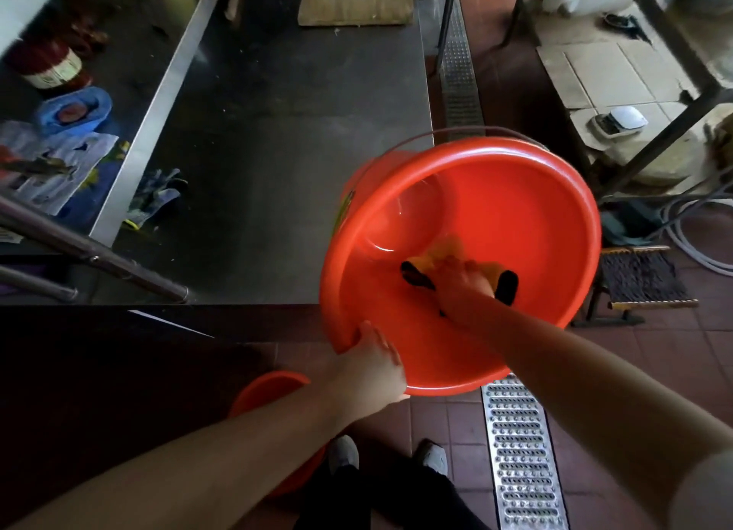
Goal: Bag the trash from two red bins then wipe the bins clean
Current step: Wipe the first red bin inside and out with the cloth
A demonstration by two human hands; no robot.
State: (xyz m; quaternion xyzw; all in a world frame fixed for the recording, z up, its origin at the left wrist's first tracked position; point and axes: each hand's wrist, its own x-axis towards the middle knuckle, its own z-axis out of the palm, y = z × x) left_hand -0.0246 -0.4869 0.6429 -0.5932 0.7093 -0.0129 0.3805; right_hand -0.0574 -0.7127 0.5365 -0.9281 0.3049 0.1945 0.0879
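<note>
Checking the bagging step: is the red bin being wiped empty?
Empty: red bin shows only the yellow cloth under the right hand.

Red bin (496, 196): round plastic, wire handle, tilted, mouth toward viewer, empty save a yellow-black cloth (440, 257). Second red bin (265, 386): on floor, partly hidden.

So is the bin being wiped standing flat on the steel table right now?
No, the red bin is tilted toward the camera off the table's corner, with the left hand gripping its rim.
</note>
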